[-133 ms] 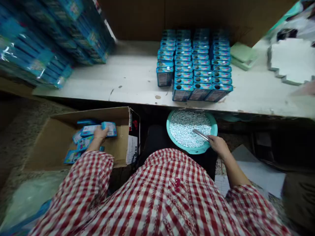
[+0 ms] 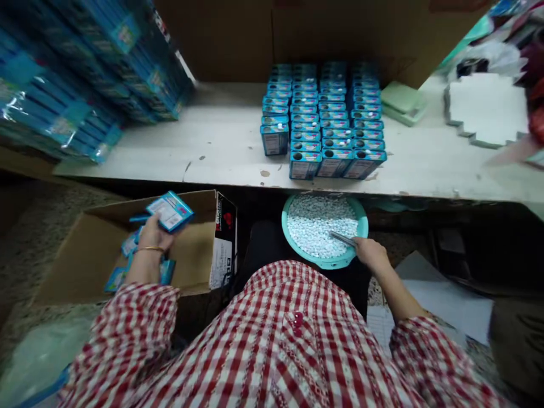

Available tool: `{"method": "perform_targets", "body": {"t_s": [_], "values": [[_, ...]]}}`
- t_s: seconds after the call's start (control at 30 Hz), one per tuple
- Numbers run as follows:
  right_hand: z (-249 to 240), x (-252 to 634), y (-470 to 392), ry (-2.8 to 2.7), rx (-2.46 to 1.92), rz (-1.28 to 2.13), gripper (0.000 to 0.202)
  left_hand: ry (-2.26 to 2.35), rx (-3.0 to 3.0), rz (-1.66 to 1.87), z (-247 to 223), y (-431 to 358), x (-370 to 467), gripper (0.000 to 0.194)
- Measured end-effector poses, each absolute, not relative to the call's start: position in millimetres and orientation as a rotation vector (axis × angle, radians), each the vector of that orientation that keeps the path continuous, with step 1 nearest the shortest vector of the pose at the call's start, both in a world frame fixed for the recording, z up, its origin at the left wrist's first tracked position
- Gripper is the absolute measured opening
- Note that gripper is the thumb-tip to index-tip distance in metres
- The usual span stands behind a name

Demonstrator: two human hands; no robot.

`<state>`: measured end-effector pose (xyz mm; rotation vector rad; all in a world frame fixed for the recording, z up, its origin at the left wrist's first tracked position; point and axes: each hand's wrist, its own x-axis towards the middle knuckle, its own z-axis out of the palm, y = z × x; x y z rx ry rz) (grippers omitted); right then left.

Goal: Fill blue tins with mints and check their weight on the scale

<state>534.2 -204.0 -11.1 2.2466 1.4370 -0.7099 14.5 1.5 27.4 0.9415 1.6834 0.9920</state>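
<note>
Left of the turquoise basin [image 2: 325, 263], over the cardboard box [image 2: 193, 249], the left hand [image 2: 153, 235] has its fingers closed on a blue packet [image 2: 170, 211]! Inside the basin's rim, the right hand's [image 2: 370, 252] fingers grip a metal tool [image 2: 343, 238] above white pellets [image 2: 317, 226].

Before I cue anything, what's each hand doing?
Left hand: holding a small blue box.
Right hand: closed on a metal scoop or tongs.

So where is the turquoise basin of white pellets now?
In the head view, the turquoise basin is slightly right of center, just below the front edge of the white tabletop, with the right hand holding a metal tool at its pellets.
</note>
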Motion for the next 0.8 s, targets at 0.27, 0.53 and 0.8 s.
{"method": "perform_targets", "body": {"t_s": [0.27, 0.53, 0.8], "values": [[-65, 482, -149, 1.564, 2.574, -0.869, 0.036, 1.056, 0.642, 0.840, 50, -41, 166, 0.045], [-82, 496, -146, 1.651, 2.785, -1.293, 0.034, 0.969, 1.133, 0.695, -26, -56, 246, 0.055], [-13, 537, -165, 1.911, 2.742, -1.493, 0.030, 1.026, 1.661, 0.587, -43, -55, 283, 0.041]]}}
